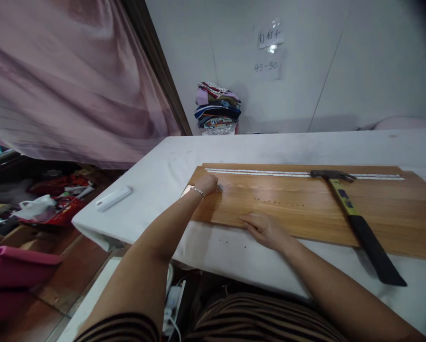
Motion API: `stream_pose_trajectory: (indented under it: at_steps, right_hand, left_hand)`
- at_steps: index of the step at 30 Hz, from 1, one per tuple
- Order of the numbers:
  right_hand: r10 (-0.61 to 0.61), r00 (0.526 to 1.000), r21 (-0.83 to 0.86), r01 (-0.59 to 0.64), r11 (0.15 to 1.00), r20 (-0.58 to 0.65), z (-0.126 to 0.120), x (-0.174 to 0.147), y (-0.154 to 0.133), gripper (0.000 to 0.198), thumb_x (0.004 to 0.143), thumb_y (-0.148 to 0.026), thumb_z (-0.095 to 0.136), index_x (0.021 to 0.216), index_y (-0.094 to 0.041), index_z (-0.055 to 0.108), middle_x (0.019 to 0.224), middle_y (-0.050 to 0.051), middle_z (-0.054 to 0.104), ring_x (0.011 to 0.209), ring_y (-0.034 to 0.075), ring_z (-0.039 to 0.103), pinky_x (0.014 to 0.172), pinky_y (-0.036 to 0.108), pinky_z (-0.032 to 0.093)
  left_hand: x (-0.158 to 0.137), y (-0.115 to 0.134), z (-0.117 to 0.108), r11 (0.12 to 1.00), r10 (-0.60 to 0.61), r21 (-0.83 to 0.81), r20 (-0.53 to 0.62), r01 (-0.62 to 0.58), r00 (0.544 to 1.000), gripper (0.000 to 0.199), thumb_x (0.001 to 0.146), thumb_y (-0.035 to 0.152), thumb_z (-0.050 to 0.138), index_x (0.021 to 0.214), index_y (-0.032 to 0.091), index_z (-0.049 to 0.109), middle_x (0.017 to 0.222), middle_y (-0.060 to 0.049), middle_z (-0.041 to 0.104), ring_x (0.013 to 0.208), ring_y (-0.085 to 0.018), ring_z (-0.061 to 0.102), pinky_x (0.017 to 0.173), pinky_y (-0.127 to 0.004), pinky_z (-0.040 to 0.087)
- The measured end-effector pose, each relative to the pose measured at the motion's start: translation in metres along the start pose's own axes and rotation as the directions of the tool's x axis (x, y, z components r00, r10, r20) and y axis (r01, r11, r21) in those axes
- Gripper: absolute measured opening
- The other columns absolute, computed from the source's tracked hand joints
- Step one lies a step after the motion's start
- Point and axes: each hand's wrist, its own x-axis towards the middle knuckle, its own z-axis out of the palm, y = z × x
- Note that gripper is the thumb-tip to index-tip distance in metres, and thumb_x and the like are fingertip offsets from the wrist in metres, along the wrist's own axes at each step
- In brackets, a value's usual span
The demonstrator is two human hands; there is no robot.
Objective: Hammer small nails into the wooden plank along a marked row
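Observation:
My left hand, with a bracelet on the wrist, reaches to the left end of a wooden board. Its fingers are curled beside a small heap of nails; the fingertips are partly hidden, so what they hold does not show. Resting on the board's front edge, my right hand has its fingers laid out over the wood and holds nothing. A row of small dark dots runs along the board's middle. To the right a claw hammer lies across the board, its black grip extending past the front edge.
Two white measuring strips run along the board's back. A white oblong object lies on the white-covered table. Several small dark specks are in front of the board. Folded clothes stand behind; a pink curtain hangs left.

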Motion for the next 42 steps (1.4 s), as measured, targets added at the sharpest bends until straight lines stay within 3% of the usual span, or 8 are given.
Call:
stream_pose_trajectory:
  at_steps: [13, 27, 33, 42]
  right_hand:
    - [0.010, 1.000, 0.011, -0.010, 1.000, 0.012, -0.003, 0.001, -0.002, 0.027, 0.099, -0.021, 0.046, 0.110, -0.020, 0.071, 0.083, 0.008, 0.074, 0.074, 0.020, 0.067, 0.066, 0.030, 0.052]
    - [0.011, 0.999, -0.033, -0.012, 0.999, -0.032, -0.003, 0.001, 0.002, 0.027, 0.101, -0.025, 0.044, 0.105, -0.021, 0.071, 0.075, 0.006, 0.069, 0.068, 0.017, 0.063, 0.062, 0.027, 0.047]
    - [0.016, 1.000, -0.050, -0.017, 0.999, -0.027, -0.004, 0.001, 0.001, 0.028, 0.100, -0.024, 0.044, 0.102, -0.021, 0.072, 0.074, 0.006, 0.070, 0.067, 0.018, 0.063, 0.061, 0.028, 0.048]
    - [0.041, 0.999, -0.094, -0.041, 0.995, -0.003, -0.006, 0.005, -0.002, 0.025, 0.096, -0.017, 0.049, 0.100, -0.021, 0.074, 0.082, 0.007, 0.075, 0.074, 0.019, 0.068, 0.065, 0.029, 0.051]
  left_hand:
    - [-0.001, -0.005, -0.002, 0.990, -0.139, -0.034, 0.029, 0.140, 0.990, 0.027, 0.081, 0.030, 0.058, 0.098, 0.020, 0.076, 0.098, -0.012, 0.076, 0.089, -0.023, 0.070, 0.072, -0.027, 0.047]
    - [0.016, 0.003, -0.012, 0.997, -0.081, -0.004, 0.109, 0.082, 0.991, 0.021, 0.075, 0.031, 0.070, 0.089, 0.018, 0.077, 0.097, -0.016, 0.075, 0.100, -0.028, 0.069, 0.091, -0.034, 0.050]
    - [0.012, 0.006, -0.018, 0.996, -0.088, 0.030, 0.133, 0.084, 0.987, 0.021, 0.076, 0.027, 0.067, 0.089, 0.014, 0.077, 0.101, -0.019, 0.074, 0.100, -0.031, 0.069, 0.089, -0.035, 0.051]
    - [0.009, 0.006, -0.016, 0.996, -0.090, -0.020, 0.084, 0.092, 0.992, 0.023, 0.073, 0.033, 0.068, 0.087, 0.017, 0.076, 0.094, -0.016, 0.075, 0.100, -0.028, 0.068, 0.089, -0.030, 0.050]
